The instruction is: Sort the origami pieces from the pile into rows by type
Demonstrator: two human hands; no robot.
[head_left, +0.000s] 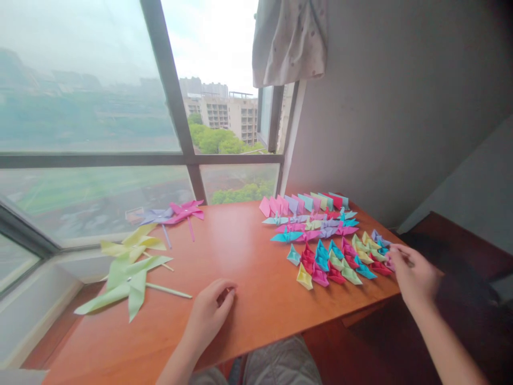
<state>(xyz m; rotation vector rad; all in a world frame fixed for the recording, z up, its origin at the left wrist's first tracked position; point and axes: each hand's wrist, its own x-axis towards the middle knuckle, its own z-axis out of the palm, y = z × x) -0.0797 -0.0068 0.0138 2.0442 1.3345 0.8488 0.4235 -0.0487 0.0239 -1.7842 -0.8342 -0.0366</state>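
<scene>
My right hand (414,272) is at the right end of the folded paper boats, its fingers pinched at a pinkish-purple paper boat (390,262) that they partly hide. Beside it sit a blue boat (383,249) and a yellow boat (366,239), part of short rows in several colours. Nearest the front edge are a yellow boat (304,277) and a light green boat (351,274). My left hand (212,307) rests on the wooden table (256,299), fingers curled and thumb near the forefinger, with nothing seen in them.
Behind the boats are rows of paper cranes (287,236) and a row of standing folded papers (306,202). Paper pinwheels lie at the left, including a green pinwheel (128,283) and a magenta pinwheel (186,212). A window (88,80) borders the table; a curtain (290,43) hangs above.
</scene>
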